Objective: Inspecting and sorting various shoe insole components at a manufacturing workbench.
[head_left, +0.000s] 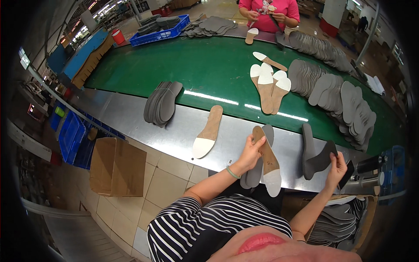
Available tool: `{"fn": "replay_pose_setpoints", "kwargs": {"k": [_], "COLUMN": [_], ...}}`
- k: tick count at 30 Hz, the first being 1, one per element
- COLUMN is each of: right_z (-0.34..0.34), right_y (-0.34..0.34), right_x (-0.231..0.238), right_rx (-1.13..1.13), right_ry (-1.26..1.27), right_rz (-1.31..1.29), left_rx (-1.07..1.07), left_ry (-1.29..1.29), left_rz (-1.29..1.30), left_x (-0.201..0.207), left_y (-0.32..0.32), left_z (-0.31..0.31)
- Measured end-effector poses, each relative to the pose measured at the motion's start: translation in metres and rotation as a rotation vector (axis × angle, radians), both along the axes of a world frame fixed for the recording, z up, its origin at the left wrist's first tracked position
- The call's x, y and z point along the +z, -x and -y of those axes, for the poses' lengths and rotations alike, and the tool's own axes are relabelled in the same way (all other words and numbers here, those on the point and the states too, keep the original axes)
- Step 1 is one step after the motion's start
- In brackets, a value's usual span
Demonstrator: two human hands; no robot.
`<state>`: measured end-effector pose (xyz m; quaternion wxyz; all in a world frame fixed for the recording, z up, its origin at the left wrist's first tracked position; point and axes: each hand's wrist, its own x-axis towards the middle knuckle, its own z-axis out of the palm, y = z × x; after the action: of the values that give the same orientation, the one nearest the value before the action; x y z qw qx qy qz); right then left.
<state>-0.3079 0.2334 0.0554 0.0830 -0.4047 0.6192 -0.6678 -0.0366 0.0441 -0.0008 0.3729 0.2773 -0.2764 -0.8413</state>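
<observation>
One curved, white-toed tan insole pinched in left fingers; matte grey insole gripped at edge by right fingers.

It's glossy green right across the belt, streaked with white glare, and silver along the table! Two-tone on the held insole: brown body, pale white toe. Brown and white again on the lone insole and the overlapping insoles. Plain grey on the banded stack, darker charcoal on the folded-looking piece. Black-and-white stripes on the shirt, pale green on the bracelet, hot pink with pale cartoon animals on the co-worker's top, vivid blue on the crate, tan on the box, cream on the floor tiles.
</observation>
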Motion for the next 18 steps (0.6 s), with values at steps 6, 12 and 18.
{"fn": "replay_pose_setpoints", "kwargs": {"k": [6, 12, 18], "right_z": [-0.014, 0.000, 0.055], "right_y": [-0.033, -0.084, -0.126], "right_x": [0.037, 0.037, 0.008], "right_rx": [0.061, 0.221, 0.448], "right_ry": [0.005, -0.164, -0.387], "right_rz": [-0.085, 0.025, 0.273], "left_rx": [-0.141, -0.246, -0.304], "left_ry": [0.013, 0.102, 0.143], "left_rz": [-0.069, -0.094, -0.266], "left_x": [-0.026, 0.005, 0.011], "left_y": [0.014, 0.011, 0.012], "left_z": [0.000, 0.016, 0.034]}}
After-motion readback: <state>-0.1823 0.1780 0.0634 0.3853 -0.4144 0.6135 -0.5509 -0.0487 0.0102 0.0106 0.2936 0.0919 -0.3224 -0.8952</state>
